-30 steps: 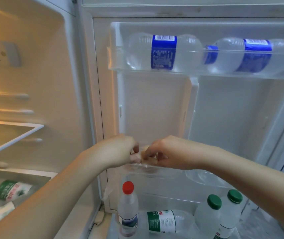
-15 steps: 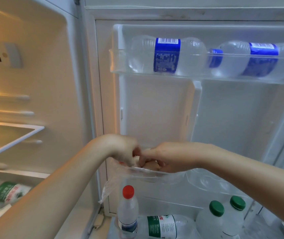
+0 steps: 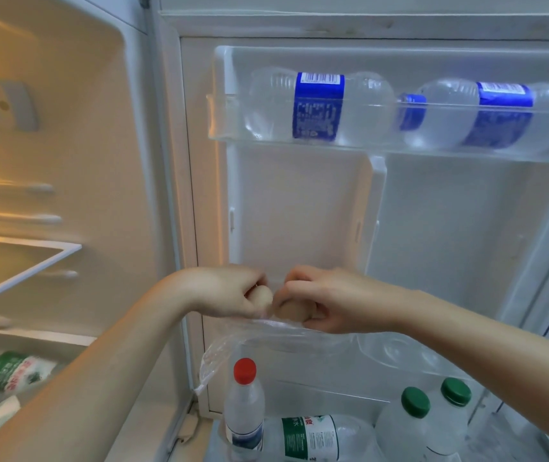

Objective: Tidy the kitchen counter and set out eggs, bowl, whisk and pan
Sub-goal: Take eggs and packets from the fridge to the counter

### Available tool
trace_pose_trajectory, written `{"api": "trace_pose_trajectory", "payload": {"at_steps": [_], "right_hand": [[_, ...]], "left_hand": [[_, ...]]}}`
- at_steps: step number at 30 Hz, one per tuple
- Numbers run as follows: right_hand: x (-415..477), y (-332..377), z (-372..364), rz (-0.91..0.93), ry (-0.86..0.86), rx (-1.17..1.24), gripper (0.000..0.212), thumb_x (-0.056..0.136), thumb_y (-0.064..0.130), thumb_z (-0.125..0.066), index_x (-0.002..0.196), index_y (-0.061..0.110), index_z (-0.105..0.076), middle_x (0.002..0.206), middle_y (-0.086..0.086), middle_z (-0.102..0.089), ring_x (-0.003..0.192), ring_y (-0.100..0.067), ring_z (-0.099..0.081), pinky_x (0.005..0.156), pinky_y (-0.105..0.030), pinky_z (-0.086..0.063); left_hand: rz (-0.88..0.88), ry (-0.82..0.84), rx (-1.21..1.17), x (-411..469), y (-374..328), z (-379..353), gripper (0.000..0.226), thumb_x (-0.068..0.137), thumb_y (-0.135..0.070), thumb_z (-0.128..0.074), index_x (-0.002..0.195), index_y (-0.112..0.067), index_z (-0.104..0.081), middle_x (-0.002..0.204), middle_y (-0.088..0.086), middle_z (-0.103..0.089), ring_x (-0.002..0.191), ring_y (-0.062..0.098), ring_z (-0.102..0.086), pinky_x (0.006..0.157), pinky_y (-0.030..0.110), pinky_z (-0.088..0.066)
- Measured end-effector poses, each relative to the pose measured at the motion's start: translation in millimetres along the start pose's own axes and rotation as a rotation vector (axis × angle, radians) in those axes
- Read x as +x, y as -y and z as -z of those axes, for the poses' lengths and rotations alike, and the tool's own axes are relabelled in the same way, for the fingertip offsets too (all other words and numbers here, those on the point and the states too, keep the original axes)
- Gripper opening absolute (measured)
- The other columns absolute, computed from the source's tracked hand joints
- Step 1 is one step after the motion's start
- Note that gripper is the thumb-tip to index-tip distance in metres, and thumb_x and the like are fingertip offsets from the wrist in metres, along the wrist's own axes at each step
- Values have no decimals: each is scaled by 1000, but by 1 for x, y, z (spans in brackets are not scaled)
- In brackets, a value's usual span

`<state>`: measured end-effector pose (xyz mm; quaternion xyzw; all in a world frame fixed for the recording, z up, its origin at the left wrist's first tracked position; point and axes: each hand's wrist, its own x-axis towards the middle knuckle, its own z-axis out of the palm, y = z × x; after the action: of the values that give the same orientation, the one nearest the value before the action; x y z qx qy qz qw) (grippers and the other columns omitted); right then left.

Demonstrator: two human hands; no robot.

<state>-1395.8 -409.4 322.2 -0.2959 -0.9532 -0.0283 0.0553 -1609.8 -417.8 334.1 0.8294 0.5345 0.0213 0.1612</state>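
I face an open fridge door. My left hand [image 3: 229,291] is closed around a pale brown egg [image 3: 264,295] at the door's middle level. Right beside it my right hand [image 3: 329,300] grips a second brown egg [image 3: 291,310]. The two hands almost touch, knuckle to knuckle. Both sit just above a clear plastic bag [image 3: 243,341] that drapes over the clear egg tray [image 3: 396,353] on the door. The bowl, whisk and pan are out of view.
The top door shelf [image 3: 226,115] holds blue-labelled water bottles [image 3: 319,106] lying flat. The bottom door bin holds a red-capped bottle [image 3: 244,398] and green-capped bottles [image 3: 416,425]. To the left is the fridge interior with a glass shelf [image 3: 33,265] and a drawer holding bottles [image 3: 13,371].
Both hands have lifted slightly out of the plastic bag, and the two eggs now show more plainly between the fingers. The view has tilted down a little.
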Motion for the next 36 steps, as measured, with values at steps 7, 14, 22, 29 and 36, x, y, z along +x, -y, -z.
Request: {"api": "trace_pose_trajectory", "payload": {"at_steps": [7,14,22,29,36], "right_hand": [[-6,-1,-5,-81,-87,147,45,85,21,-56,124,32,-37,113,7,-46,83,-14,-51,68,-17,-40],[-8,5,0,-134,-327,282,33,81,14,-60,109,25,-46,89,8,-52,76,-8,-46,66,-16,-38],[7,31,-2,-214,-756,739,28,74,4,-67,81,29,-54,77,7,-56,63,-12,-53,56,-26,-45],[23,75,1,-122,-814,1739,21,84,18,-57,62,19,-57,60,-5,-53,42,-15,-43,35,-15,-27],[42,106,-14,-113,-462,2330,12,82,22,-48,74,13,-49,58,-4,-48,33,-9,-34,33,-12,-11]], "left_hand": [[-57,-239,-352,-8,11,-17,19,91,-30,-56,108,-28,-47,91,-3,-66,84,13,-66,81,39,-55],[-151,-595,-542,-16,2,-30,23,90,-25,-57,107,-35,-46,91,-8,-54,75,14,-53,74,30,-49],[-258,-835,-1216,-19,-13,-36,17,69,-12,-60,83,-18,-55,72,12,-50,50,16,-44,42,24,-36],[-305,-863,-1852,-40,-21,-48,16,77,-15,-58,69,-12,-45,60,3,-48,42,12,-41,33,13,-24],[-175,-996,-2146,-77,-17,-67,35,95,-30,-36,66,-14,-47,57,1,-40,37,10,-33,33,17,-9]]}}
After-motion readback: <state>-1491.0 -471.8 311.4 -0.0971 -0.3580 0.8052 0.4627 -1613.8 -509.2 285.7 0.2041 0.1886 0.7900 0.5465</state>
